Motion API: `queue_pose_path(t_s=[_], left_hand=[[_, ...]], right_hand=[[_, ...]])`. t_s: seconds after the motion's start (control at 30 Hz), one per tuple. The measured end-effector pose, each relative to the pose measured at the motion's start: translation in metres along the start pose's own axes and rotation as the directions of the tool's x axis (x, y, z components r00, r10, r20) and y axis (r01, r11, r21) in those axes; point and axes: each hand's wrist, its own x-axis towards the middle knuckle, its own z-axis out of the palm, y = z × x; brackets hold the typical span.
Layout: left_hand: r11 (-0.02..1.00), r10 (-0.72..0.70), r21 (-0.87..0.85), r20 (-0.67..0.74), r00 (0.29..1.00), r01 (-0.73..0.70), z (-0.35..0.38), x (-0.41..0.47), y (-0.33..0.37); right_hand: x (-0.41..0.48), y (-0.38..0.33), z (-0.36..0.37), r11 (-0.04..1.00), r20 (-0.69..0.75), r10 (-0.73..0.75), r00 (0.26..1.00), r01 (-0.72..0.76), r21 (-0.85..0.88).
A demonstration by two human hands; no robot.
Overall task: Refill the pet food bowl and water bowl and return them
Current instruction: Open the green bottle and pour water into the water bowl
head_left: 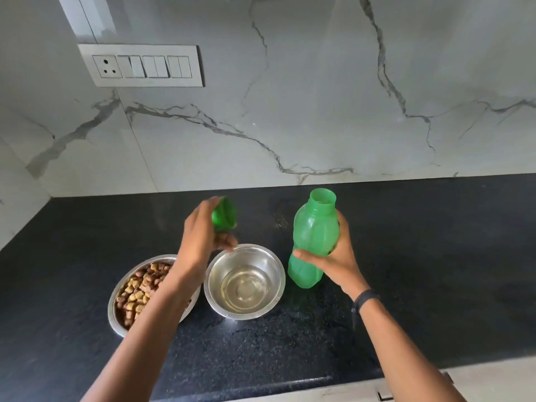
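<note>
A steel water bowl (215, 297) with clear water in its bottom stands on the black counter. To its left, touching it, a steel food bowl (116, 297) holds brown and tan kibble, and my left forearm crosses over it. My left hand (200, 236) grips a green bottle cap (224, 213) above the water bowl's far rim. Right of the water bowl, my right hand (338, 256) holds a green plastic bottle (314, 242) upright, uncapped, its base at the counter.
The black granite counter (420, 271) runs along a white marble wall with a switch and socket panel (142, 65) at the upper left. The counter's front edge lies near the frame's bottom, with a drawer handle (384, 394) below it.
</note>
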Motion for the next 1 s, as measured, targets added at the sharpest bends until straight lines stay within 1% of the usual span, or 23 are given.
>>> queue_pose_path(t_s=[0.1, 0.27, 0.33, 0.4, 0.57, 0.67, 0.83, 1.0], left_hand=[[0.993, -0.102, -0.06, -0.08, 0.992, 0.097, -0.03, -0.004, -0.032], [0.975, -0.193, -0.139, -0.143, 0.971, 0.174, -0.056, -0.013, -0.055], [0.966, -0.226, -0.157, -0.144, 0.963, 0.204, -0.063, -0.016, -0.06], [0.96, -0.25, -0.167, -0.144, 0.957, 0.225, -0.07, -0.02, -0.064], [0.938, -0.294, -0.24, -0.168, 0.941, 0.25, -0.081, -0.029, -0.069], [0.926, -0.321, -0.263, -0.166, 0.932, 0.272, -0.081, -0.031, -0.07], [0.924, -0.324, -0.259, -0.142, 0.935, 0.28, -0.084, -0.034, -0.074], [0.919, -0.336, -0.261, -0.124, 0.934, 0.296, -0.092, -0.034, -0.08]], right_hand=[[-0.005, 0.008, 0.009, 0.998, -0.029, 0.05, 0.998, -0.051, -0.036], [-0.002, 0.006, 0.022, 0.992, -0.164, 0.099, 0.981, -0.111, -0.066], [0.0, 0.002, 0.023, 0.986, -0.191, 0.098, 0.977, -0.122, -0.118], [0.0, -0.006, 0.023, 0.97, -0.192, 0.08, 0.978, -0.121, -0.213], [-0.005, -0.031, 0.019, 0.896, -0.118, 0.022, 0.993, -0.072, -0.438], [-0.008, -0.044, 0.016, 0.848, -0.029, 0.003, 1.0, -0.018, -0.53], [-0.013, -0.056, 0.018, 0.705, 0.098, -0.022, 0.995, 0.085, -0.704], [-0.018, -0.061, 0.021, 0.575, 0.184, -0.025, 0.983, 0.165, -0.801]])
